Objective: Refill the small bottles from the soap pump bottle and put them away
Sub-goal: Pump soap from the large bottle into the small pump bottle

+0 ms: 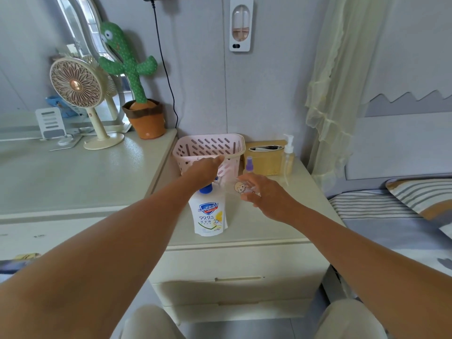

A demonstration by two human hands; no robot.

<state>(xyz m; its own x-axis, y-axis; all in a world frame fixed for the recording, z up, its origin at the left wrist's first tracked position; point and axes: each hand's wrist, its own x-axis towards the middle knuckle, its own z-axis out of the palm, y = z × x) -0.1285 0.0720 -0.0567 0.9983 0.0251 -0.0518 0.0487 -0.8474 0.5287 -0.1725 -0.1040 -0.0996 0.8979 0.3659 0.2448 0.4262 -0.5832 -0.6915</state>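
A white soap pump bottle [209, 214] with a blue pump top stands upright on the nightstand [256, 223]. My left hand [204, 171] rests on top of its pump head and hides most of it. My right hand [263, 194] holds a small clear bottle [241, 188] with a cartoon sticker beside the pump's spout, to the right of the soap bottle. A small bottle with a purple spray cap [249, 164] stands behind my right hand. Behind my left hand sits a pink slotted basket [210, 145]; its inside is partly hidden.
A yellow box [266, 159] and a clear pump bottle [288, 155] stand at the back right of the nightstand. To the left, a higher desk [73, 167] carries a fan [80, 94] and a cactus toy [137, 94]. A bed [396, 216] lies at the right.
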